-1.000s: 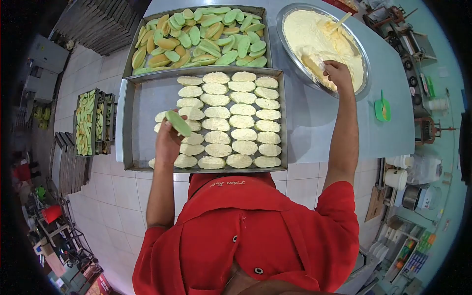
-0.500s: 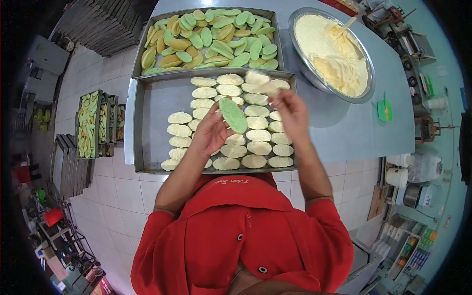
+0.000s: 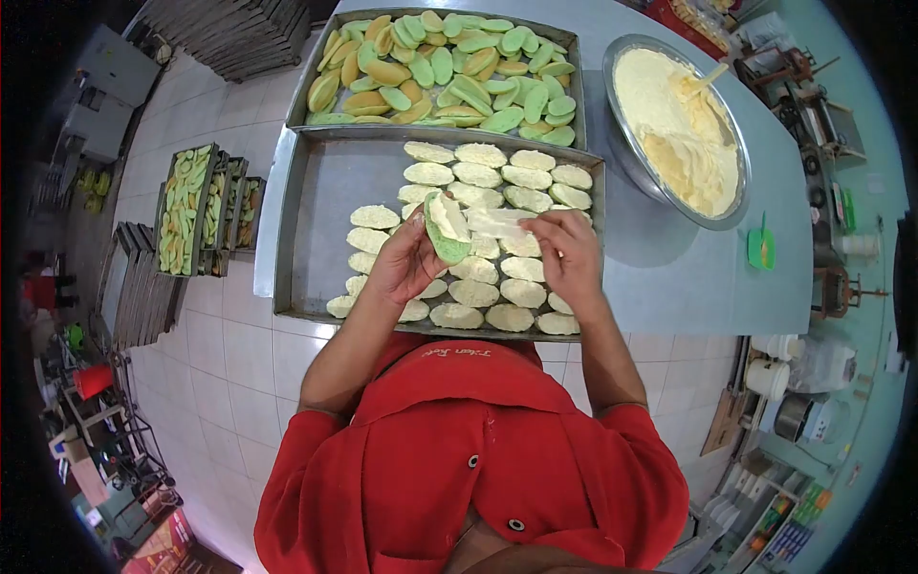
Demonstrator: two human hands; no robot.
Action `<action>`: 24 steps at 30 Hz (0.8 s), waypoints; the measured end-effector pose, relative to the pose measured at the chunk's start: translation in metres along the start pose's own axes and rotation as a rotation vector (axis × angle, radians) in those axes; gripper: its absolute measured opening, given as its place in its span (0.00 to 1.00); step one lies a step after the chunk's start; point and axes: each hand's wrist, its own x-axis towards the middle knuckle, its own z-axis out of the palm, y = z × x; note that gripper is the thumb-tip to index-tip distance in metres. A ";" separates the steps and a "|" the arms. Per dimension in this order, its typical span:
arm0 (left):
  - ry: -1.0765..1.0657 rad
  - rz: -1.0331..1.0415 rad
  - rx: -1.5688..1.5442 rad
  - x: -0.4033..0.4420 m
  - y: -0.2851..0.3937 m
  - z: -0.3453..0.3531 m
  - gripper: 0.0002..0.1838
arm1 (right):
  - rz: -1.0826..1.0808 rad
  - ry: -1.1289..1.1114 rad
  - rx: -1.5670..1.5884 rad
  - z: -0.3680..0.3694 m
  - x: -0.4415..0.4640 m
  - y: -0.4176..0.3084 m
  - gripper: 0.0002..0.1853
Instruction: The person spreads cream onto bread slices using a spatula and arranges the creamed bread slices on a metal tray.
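Observation:
My left hand [image 3: 400, 266] grips a green oval slice of bread [image 3: 449, 250], tilted with its cut face up. Pale cream [image 3: 448, 218] covers its upper part, while the lower end shows bare green. Between the fingers of my right hand [image 3: 571, 254] is a whitish, flat spreader [image 3: 501, 224], its blade close to the bread's right side and blurred. Beneath both hands lies a metal tray [image 3: 330, 187] with rows of cream-coated oval breads [image 3: 474, 293]. Some of these are hidden under my hands.
A second tray [image 3: 304, 117] behind holds a heap of green and brown bread pieces [image 3: 442, 65]. At the right stands a metal bowl [image 3: 612, 115] of cream [image 3: 660, 115] with a utensil in it. A green container [image 3: 761, 251] sits farther right. Stacked trays [image 3: 186, 206] stand left.
Cream now lies on the green bread, which was bare before. My right hand has brought the spreader down and left to it. The whole view has shifted slightly.

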 end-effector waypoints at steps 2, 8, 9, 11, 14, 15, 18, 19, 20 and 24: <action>-0.030 0.000 0.057 -0.002 0.002 0.001 0.29 | 0.011 0.025 0.060 0.001 0.008 0.001 0.16; 0.042 0.021 0.175 -0.009 -0.008 -0.008 0.28 | -0.029 -0.084 0.248 0.018 0.030 -0.017 0.12; 0.087 0.026 0.158 -0.010 -0.009 -0.010 0.27 | -0.036 -0.088 0.254 0.021 0.029 -0.020 0.12; 0.110 0.040 0.132 -0.011 -0.004 -0.027 0.27 | -0.015 -0.205 0.286 0.024 0.021 -0.029 0.12; 0.162 0.057 0.105 -0.013 -0.001 -0.034 0.27 | -0.004 -0.255 0.328 0.022 0.013 -0.037 0.12; 0.191 0.063 0.103 -0.014 0.000 -0.033 0.27 | 0.000 -0.261 0.361 0.021 0.012 -0.039 0.13; 0.229 0.083 0.083 -0.018 0.006 -0.028 0.28 | -0.034 -0.197 0.331 0.026 0.014 -0.040 0.15; 0.248 0.097 0.064 -0.018 0.007 -0.028 0.28 | -0.065 -0.130 0.281 0.029 0.016 -0.039 0.15; 0.247 0.096 0.065 -0.019 0.009 -0.029 0.28 | -0.064 -0.129 0.280 0.032 0.017 -0.039 0.15; 0.080 0.047 0.095 -0.022 0.008 -0.007 0.28 | -0.141 0.042 -0.003 0.047 0.024 -0.044 0.17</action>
